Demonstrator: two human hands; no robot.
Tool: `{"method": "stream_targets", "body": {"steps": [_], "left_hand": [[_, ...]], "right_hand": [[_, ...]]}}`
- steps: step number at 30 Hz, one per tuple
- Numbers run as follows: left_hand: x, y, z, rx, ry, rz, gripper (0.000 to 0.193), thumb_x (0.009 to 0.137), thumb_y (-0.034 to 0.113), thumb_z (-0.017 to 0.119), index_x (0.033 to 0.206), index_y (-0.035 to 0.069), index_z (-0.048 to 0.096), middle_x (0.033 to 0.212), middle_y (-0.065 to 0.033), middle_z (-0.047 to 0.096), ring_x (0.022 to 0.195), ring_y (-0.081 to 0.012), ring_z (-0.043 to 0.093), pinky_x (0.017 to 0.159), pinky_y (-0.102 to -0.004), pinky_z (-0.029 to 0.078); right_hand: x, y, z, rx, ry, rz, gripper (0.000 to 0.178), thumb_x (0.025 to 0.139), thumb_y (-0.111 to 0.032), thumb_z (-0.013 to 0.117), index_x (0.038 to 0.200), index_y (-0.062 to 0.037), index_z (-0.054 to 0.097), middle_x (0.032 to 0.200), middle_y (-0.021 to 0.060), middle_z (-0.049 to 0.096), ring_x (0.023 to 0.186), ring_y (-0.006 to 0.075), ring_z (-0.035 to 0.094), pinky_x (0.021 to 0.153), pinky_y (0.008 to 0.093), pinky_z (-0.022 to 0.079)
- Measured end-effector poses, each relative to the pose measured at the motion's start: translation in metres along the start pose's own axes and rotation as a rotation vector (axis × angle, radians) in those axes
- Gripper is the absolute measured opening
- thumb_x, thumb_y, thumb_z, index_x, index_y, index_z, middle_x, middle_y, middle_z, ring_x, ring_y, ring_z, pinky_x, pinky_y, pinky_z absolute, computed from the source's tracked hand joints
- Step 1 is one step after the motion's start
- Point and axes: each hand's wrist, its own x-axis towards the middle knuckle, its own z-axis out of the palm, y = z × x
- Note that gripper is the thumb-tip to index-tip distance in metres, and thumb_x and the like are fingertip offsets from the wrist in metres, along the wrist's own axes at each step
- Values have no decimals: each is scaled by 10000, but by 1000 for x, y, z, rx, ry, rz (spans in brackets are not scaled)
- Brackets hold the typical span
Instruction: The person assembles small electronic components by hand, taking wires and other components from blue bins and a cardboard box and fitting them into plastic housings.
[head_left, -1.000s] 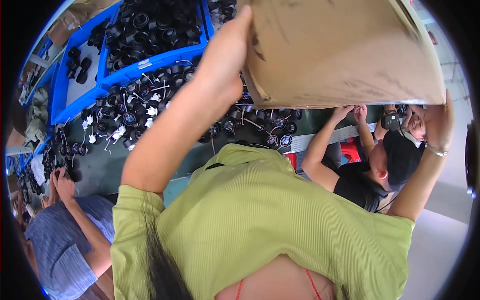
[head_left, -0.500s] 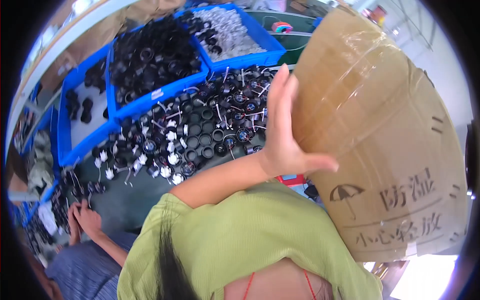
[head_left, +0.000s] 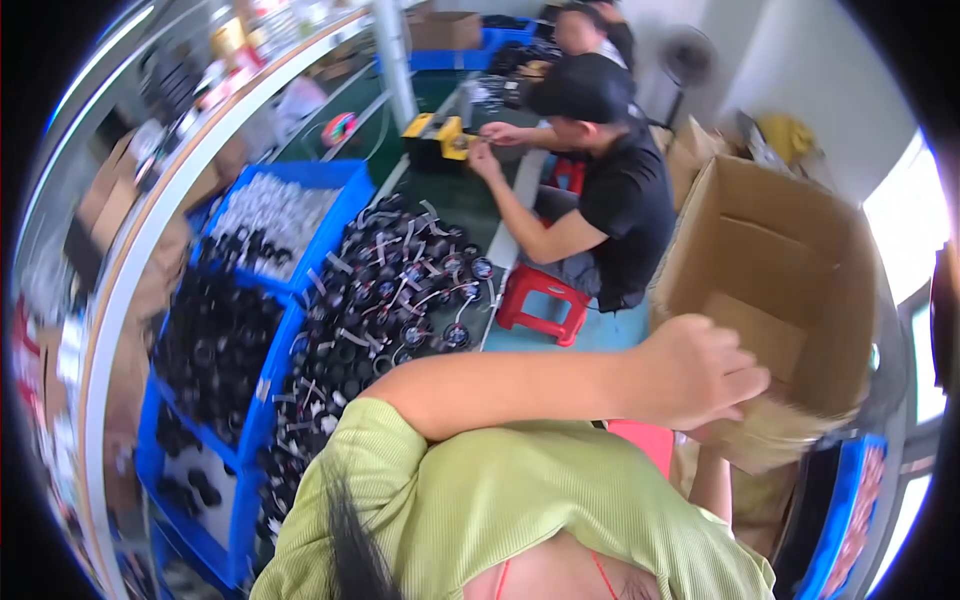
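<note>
Right of the red plastic stool [head_left: 545, 303], I see a large open brown cardboard box [head_left: 768, 290], tilted, its mouth facing my camera. The left hand [head_left: 700, 370] crosses to its near edge, fingers bent narrow just at the rim, the box's hollow beyond them; blur keeps me from telling whether they grip. The right forearm [head_left: 712, 488] runs up behind the box, hiding that hand, so I cannot tell its fingers' state. Left of the stool lie round black wired parts [head_left: 410, 290].
</note>
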Motion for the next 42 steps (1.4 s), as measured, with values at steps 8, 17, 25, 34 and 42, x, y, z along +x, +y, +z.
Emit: {"method": "stream_targets", "body": {"steps": [8,17,25,34,42], "left_hand": [[-110,-41,119,51,-494,145,60,659,180,519,683,155,469,585,36,440,577,-116,479,487,-273,352],[-166,-24,183,-170,-730,250,137,682,176,501,801,110,523,607,19,437,585,-128,457,497,-253,356],[-177,-68,152,-278,-672,-261,442,701,147,610,1115,104,461,1113,-128,477,1012,-289,484,840,-393,407],[-276,-56,27,-154,-553,-1396,264,776,165,577,988,9,548,942,-138,585,843,-256,587,735,-317,462],[-338,-1,-12,100,117,-1704,238,773,145,587,965,8,563,850,-125,611,770,-222,606,673,-297,464]], "right_hand": [[-100,36,-63,215,136,-56,675,839,-543,369,1354,-152,178,1375,116,233,1237,276,272,893,462,359],[-57,69,9,-179,377,46,291,707,-5,430,977,32,533,784,85,578,714,170,572,609,313,491],[-56,27,-116,-19,676,-60,144,745,-60,461,859,7,519,793,109,575,678,207,590,508,323,515],[46,57,-133,-1131,526,-256,296,809,-165,505,1028,32,531,879,168,606,808,219,582,723,325,453],[141,47,214,-1624,-810,-595,359,764,-229,590,1054,-27,527,1031,196,547,894,343,548,761,369,450]]}}
